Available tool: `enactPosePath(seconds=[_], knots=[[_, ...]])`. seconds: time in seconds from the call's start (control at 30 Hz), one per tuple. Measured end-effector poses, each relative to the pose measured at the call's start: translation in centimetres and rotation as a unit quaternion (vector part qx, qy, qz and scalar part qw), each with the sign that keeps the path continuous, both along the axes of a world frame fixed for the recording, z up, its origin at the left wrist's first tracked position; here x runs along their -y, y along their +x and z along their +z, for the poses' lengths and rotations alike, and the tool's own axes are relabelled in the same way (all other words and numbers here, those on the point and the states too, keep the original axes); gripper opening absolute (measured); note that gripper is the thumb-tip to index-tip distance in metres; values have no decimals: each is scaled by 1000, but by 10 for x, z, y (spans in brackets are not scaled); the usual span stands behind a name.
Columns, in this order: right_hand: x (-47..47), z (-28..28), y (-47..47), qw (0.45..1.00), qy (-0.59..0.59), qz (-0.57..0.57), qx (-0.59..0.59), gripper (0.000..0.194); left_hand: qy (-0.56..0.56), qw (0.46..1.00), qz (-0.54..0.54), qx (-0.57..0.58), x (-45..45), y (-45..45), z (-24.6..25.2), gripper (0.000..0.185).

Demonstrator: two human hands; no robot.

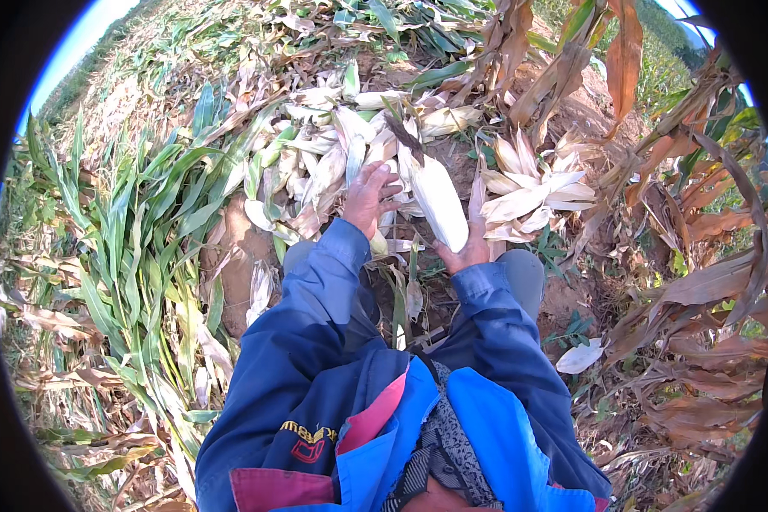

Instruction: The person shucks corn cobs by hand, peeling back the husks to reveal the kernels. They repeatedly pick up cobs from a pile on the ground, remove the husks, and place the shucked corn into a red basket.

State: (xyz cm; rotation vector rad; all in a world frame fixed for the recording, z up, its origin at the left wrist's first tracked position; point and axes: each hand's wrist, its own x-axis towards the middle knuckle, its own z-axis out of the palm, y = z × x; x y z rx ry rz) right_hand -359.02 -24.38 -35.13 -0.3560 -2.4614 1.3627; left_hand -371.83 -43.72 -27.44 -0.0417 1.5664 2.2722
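Observation:
My right hand (468, 253) grips a pale ear of corn (440, 201) near its thick lower end. The ear tilts away from me, with dark dry silk (404, 136) at its far tip. Its surface is too bright to tell bare kernels from inner husk. My left hand (367, 197) is just left of the ear, fingers spread, with nothing clearly held. Beyond and beneath it lies a heap of corn ears (320, 163), many in pale husks. Loose dry husks (531, 192) spread out to the right of my right hand.
Cut green corn stalks and leaves (147, 217) lie along the left. Dry brown corn leaves (697, 281) hang and lean in on the right, some reaching in from the top. Bare reddish soil (240, 256) shows left of my knees. More cut stalks (384, 25) lie beyond the heap.

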Motion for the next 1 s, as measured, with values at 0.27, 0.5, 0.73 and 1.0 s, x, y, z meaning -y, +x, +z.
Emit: enactPosePath(seconds=[0.27,0.5,0.73,1.0], knots=[[18,1,1,985,168,14,41,76,-244,937,128,-214,-44,-19,-70,59],[13,-11,-7,991,111,39,62,82,-254,925,169,-225,-54,-16,-71,53],[26,-30,-13,968,-252,17,2,75,-280,923,130,-228,-68,-16,-78,48],[-7,-31,-29,958,-258,-107,-57,75,-304,920,-32,-243,-77,13,-100,31]])
